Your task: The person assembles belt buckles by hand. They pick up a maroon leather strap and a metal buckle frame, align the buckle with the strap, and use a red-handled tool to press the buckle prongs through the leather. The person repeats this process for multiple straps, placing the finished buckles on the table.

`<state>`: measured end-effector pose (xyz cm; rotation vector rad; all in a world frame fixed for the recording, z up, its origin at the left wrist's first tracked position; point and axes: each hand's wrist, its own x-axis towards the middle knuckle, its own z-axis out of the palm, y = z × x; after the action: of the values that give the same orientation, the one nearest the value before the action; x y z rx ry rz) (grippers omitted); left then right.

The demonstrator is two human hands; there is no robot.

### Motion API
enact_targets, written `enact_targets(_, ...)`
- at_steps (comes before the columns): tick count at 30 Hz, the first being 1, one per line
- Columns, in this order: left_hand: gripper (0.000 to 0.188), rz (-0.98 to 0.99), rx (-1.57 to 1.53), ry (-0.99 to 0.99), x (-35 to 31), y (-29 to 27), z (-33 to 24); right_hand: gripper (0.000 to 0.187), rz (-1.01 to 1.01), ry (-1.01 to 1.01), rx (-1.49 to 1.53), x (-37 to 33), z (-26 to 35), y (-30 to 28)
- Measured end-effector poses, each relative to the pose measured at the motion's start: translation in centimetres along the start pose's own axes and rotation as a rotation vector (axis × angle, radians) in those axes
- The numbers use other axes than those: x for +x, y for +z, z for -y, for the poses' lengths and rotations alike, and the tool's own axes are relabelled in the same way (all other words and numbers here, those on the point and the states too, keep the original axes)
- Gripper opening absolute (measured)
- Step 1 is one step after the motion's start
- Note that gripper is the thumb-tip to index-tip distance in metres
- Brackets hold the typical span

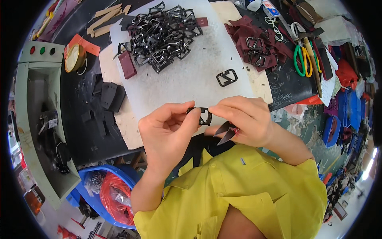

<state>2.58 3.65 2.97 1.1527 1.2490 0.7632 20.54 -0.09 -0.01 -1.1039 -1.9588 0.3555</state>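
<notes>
Above the near edge of the white mat [159, 93], my left hand [165, 125] pinches a small black buckle-like frame [205, 116] with a slanted bar inside. My right hand [252, 121] has its fingertips at the frame's right edge. Small dark-bladed snips [226, 134] are tucked in the same hand, blades pointing down and left. A similar black frame [227, 77] lies alone on the mat beyond my right hand. Farther off sits a big tangled pile of such black frames [163, 38].
Maroon flat pieces [278, 49], some with black frames on them, are heaped at right. Scissors [304, 59] with green and yellow handles lie beyond. Black pieces [111, 96], a round container [75, 57] and a grey metal box [26, 107] stand left; a blue bin [88, 172] is below.
</notes>
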Motion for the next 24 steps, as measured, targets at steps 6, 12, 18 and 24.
enact_targets(6, 0.011, -0.016, 0.153, 0.146, -0.9, -0.4, 0.7, 0.039, 0.052, 0.059, 0.087, -0.7, 0.7, 0.1)
enact_targets(12, 0.03, 0.224, 0.009, -0.032, -0.2, -1.4, 1.2, 0.04, 0.028, 0.024, 0.124, 0.0, 0.4, 0.0)
enact_targets(18, 0.021, 0.12, -0.403, -0.037, -0.3, -0.7, 2.4, 0.024, -0.032, 0.41, 0.227, 0.8, 1.1, 0.2)
enact_targets(24, 0.023, -0.117, -0.395, 0.117, -1.2, 0.6, 2.8, 0.014, -0.008, 0.752, 0.461, 1.2, 2.1, 1.4)
